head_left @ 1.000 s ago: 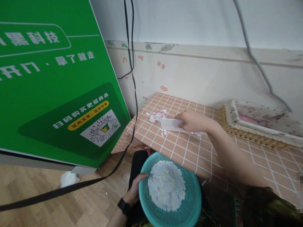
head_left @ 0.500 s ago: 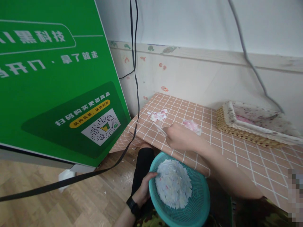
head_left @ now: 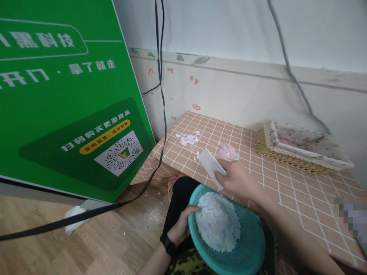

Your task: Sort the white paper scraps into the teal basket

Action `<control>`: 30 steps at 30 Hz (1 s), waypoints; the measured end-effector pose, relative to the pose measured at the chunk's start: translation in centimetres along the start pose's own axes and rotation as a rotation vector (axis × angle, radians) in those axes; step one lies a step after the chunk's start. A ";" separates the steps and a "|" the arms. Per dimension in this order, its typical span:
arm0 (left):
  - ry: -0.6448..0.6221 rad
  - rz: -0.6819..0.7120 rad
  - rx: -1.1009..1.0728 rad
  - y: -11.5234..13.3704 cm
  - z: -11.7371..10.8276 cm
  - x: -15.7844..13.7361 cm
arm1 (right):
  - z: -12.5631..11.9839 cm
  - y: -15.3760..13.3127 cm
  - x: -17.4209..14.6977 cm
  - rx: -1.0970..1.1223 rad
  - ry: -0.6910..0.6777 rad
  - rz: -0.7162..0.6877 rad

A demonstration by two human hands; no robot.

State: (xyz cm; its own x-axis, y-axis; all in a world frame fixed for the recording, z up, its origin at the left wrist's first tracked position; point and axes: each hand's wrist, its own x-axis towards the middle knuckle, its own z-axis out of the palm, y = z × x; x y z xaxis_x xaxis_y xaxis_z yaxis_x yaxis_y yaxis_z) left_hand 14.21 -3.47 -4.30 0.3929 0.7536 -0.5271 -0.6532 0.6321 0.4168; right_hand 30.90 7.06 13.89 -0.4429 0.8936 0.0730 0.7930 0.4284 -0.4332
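My left hand [head_left: 184,224] grips the left rim of a teal plastic colander [head_left: 249,244], tilted on my lap, its thumb over the edge. Inside it lies a mound of pale paper scraps [head_left: 219,221]. Over the front edge of the table, my right hand [head_left: 236,175] pinches a flat white card [head_left: 211,165] between thumb and fingers. On the tablecloth beyond the card sits a small heap of white and pink scraps [head_left: 188,138]. A pinker heap [head_left: 228,151] is just behind my right hand, and a few loose bits lie beside the card's tip.
A checked pink-brown cloth [head_left: 275,183] covers the table against the wall. A fabric-lined wicker basket [head_left: 304,152] stands at its right. A green panel [head_left: 71,95] rises at left, with a black strap [head_left: 162,114] hanging before it.
My right hand has drawn the card back towards the table's front edge and turned its flat face up. The colander sits slightly further right in view, still held by my left hand.
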 end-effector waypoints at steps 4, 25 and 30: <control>0.014 0.005 0.009 0.0 0.7 0.2 | 0.4 0.3 0.1 0.033 0.007 -0.010; 0.062 -0.021 0.015 0.2 -0.2 0.5 | -2.6 2.4 -0.1 -0.272 0.054 0.153; 0.037 -0.019 0.031 0.1 -0.6 0.7 | -2.1 2.2 0.4 -0.148 0.009 0.104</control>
State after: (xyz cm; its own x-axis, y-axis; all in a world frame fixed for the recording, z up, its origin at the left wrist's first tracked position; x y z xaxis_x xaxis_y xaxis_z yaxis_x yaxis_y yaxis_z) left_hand 14.04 -2.99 -5.06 0.3803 0.7349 -0.5615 -0.6258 0.6516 0.4288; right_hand 33.37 8.60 14.90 -0.3518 0.9351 0.0426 0.8876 0.3477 -0.3021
